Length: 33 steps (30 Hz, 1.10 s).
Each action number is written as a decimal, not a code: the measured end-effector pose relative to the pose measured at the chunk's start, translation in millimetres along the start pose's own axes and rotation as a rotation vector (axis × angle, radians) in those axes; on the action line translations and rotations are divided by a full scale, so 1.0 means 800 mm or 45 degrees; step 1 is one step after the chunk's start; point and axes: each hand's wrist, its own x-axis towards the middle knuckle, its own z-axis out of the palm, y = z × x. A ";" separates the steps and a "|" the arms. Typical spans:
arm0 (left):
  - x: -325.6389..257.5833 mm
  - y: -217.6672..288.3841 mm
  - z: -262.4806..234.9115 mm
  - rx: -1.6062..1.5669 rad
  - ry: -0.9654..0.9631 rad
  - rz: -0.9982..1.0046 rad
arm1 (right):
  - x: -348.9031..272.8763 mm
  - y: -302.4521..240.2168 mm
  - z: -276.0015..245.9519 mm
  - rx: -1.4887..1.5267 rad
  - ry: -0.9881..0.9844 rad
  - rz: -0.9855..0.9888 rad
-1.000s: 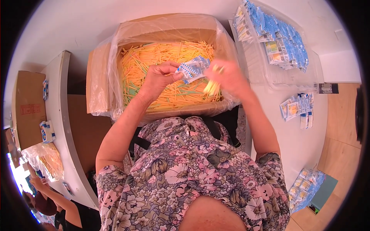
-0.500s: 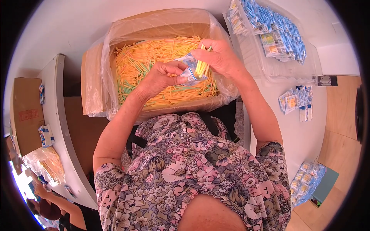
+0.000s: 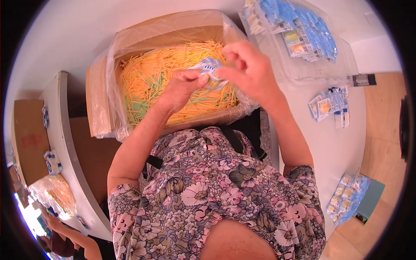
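Note:
My left hand (image 3: 182, 89) is closed, pinching a small clear plastic packet (image 3: 210, 69) with blue-striped edges over the box. Something yellow shows through the packet's lower part; whether it is sticks is hard to make out. Just to the right, my right hand (image 3: 251, 71) has its thumb stretched toward the packet and its fingers apart and half curled, a little blurred. I see nothing between those fingers. Below both hands lies a heap of thin yellow, orange and green sticks (image 3: 151, 82) in a cardboard box (image 3: 100, 93) lined with clear plastic.
At the upper right, a clear plastic tub (image 3: 310, 78) holds many blue-striped packets (image 3: 310, 32). More packets (image 3: 329, 104) lie on the white table (image 3: 299, 130), and a bundle (image 3: 347, 197) sits near its right edge. At far left are a carton (image 3: 32, 143) and another person's arm (image 3: 80, 238).
The bunch of yellow sticks has left my right hand, whose fingers have spread. My left hand still holds the packet. The view has shifted slightly.

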 end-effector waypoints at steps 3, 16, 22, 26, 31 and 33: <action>0.013 -0.014 0.005 -0.040 -0.071 -0.028 | -0.041 0.013 0.005 -0.462 0.126 -0.297; 0.033 -0.014 0.001 0.450 -0.018 0.038 | -0.247 0.152 -0.241 -0.282 0.709 0.786; 0.017 -0.020 -0.002 0.554 0.072 0.033 | -0.251 0.239 -0.308 -1.235 0.548 0.525; 0.039 -0.024 -0.043 0.991 0.276 0.226 | -0.288 0.263 -0.342 -1.400 0.702 0.424; 0.066 -0.064 -0.067 1.762 0.456 0.448 | -0.250 0.198 -0.309 -1.785 0.639 0.400; 0.074 -0.062 -0.047 1.833 0.545 0.354 | -0.251 0.193 -0.306 -1.713 0.711 0.320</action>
